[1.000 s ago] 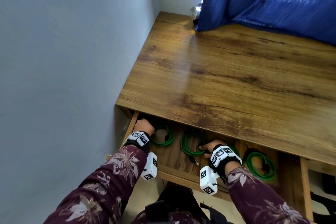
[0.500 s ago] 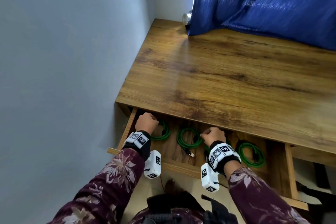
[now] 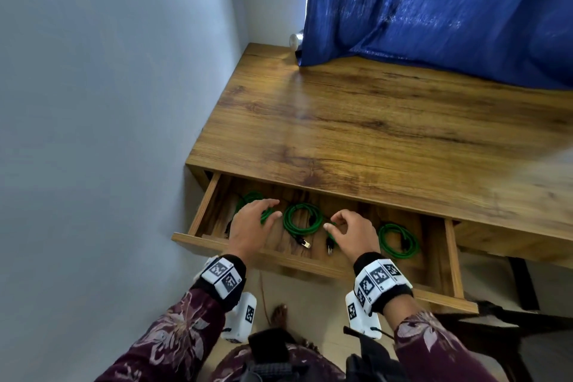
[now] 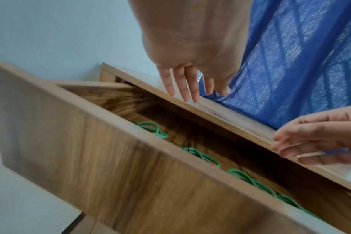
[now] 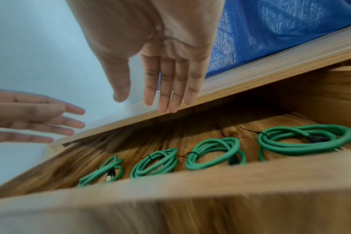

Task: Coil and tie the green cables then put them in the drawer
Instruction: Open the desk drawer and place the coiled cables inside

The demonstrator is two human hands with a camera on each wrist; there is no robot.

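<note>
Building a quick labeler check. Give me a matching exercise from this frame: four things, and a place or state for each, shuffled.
Things:
1. left hand
2. rightmost green coil
3. drawer
4. blue curtain

Places or states:
A. hangs down onto the back of the desk top
B. pulled out, with coiled cables on its floor
C. open, fingers straight, above the leftmost coil
D. lies in the drawer, to the right of the right hand

Pairs: 1-C, 2-D, 3-B, 4-A
</note>
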